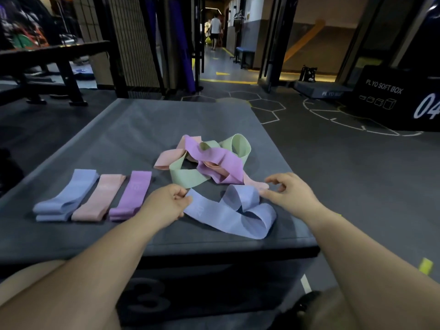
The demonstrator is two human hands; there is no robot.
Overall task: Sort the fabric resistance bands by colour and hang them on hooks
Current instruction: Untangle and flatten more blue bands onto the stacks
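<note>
A loose blue band (228, 213) lies twisted near the front of the grey plyo box top (133, 129). My left hand (166, 203) pinches its left end. My right hand (288, 194) pinches its right end, beside a pink band's tip (256, 184). Behind the blue band sits a tangled heap: a purple band (214, 160), green bands (188, 177) and pink bands (166, 159). On the left, three flat folded piles lie side by side: blue (66, 196), pink (100, 198) and purple (133, 194).
The box stands on a dark gym floor (345, 163). A black soft box (400, 98) stands at the right, a bench (47, 67) at the left. A person (215, 29) walks in the far corridor. No hooks are in view.
</note>
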